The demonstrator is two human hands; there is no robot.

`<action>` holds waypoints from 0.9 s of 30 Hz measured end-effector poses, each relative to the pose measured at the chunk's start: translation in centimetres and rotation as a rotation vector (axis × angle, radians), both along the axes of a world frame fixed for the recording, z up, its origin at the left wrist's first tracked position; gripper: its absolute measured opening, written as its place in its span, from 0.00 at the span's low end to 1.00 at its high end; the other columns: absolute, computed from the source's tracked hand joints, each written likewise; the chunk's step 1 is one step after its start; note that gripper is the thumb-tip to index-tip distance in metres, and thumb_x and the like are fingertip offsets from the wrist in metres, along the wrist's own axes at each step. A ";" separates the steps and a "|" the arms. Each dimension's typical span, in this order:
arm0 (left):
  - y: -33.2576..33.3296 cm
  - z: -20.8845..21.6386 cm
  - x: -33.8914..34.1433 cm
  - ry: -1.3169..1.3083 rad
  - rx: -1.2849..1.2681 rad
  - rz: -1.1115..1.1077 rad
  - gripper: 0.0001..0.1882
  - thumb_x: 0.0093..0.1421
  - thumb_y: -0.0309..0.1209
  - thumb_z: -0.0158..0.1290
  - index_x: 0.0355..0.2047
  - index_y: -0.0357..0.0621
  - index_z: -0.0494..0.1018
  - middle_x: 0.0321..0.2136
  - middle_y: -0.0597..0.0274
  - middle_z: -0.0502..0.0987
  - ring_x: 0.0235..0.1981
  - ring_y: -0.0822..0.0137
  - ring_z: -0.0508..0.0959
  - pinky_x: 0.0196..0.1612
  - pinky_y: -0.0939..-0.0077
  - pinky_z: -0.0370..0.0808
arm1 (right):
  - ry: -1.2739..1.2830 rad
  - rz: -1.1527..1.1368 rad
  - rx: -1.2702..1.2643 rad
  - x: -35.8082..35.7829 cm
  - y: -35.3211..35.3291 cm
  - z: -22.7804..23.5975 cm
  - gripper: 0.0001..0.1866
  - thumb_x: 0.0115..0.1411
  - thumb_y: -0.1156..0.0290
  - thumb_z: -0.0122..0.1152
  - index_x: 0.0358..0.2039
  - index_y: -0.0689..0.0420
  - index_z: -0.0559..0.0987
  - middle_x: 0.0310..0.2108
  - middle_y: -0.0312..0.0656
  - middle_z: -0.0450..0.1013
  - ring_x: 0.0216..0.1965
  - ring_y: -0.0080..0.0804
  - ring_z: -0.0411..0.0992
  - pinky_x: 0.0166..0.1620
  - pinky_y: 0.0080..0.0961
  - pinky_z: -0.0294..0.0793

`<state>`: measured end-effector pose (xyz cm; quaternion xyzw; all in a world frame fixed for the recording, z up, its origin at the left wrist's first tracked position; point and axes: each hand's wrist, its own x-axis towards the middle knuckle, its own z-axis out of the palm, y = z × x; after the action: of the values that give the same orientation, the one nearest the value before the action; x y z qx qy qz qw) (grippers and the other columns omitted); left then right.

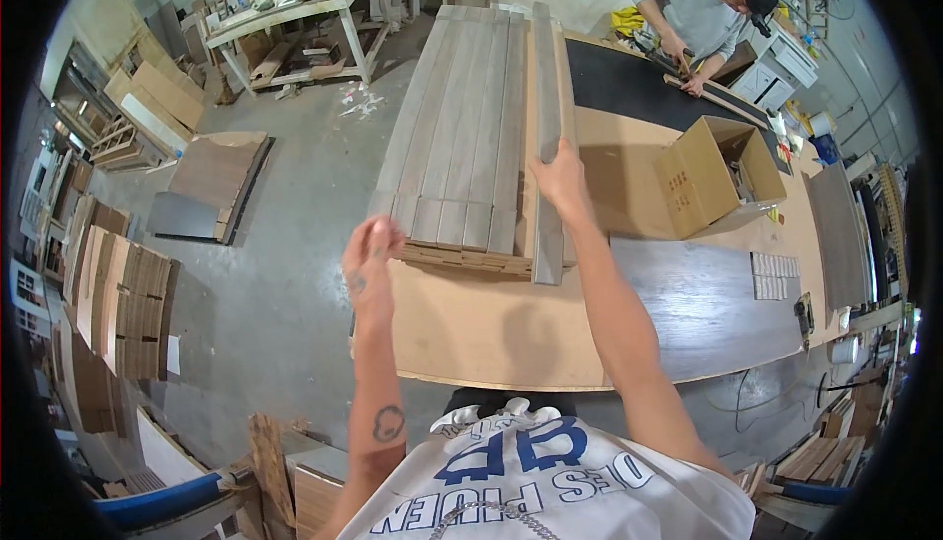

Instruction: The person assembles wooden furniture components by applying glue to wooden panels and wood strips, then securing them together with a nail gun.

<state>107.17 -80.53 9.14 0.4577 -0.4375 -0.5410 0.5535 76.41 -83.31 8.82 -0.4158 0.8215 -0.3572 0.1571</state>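
Observation:
A long grey wood-grain plank (548, 235) lies lengthwise along the right side of a stack of similar planks (457, 137). My right hand (563, 181) grips this plank about midway along, thumb on its left side and fingers toward its right edge. Just off the front left corner of the stack, my left hand (371, 245) is raised with its fingers curled together. Whether anything is inside those fingers is hidden. A band of short grey pieces shows across the near end of the stack.
An open cardboard box (693, 181) stands on the tan worktable (471, 329), right of the stack. Nearer lies a dark grey panel (702, 304) with small light strips (775, 277). Across the table, another person (702, 19) handles a narrow wood strip over a black panel (619, 83).

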 end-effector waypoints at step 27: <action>7.9 -7.2 7.3 0.066 0.238 0.100 0.16 0.70 0.36 0.54 0.47 0.33 0.75 0.37 0.58 0.80 0.35 0.70 0.80 0.40 0.77 0.77 | 0.337 0.565 0.147 2.6 11.2 -2.8 0.54 0.51 0.51 0.75 0.72 0.52 0.56 0.70 0.48 0.59 0.72 0.43 0.54 0.73 0.44 0.45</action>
<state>114.43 -72.59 1.99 0.5233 -0.3283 -0.5757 0.5357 78.97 -72.10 6.05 -0.6678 0.7118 -0.1657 0.1413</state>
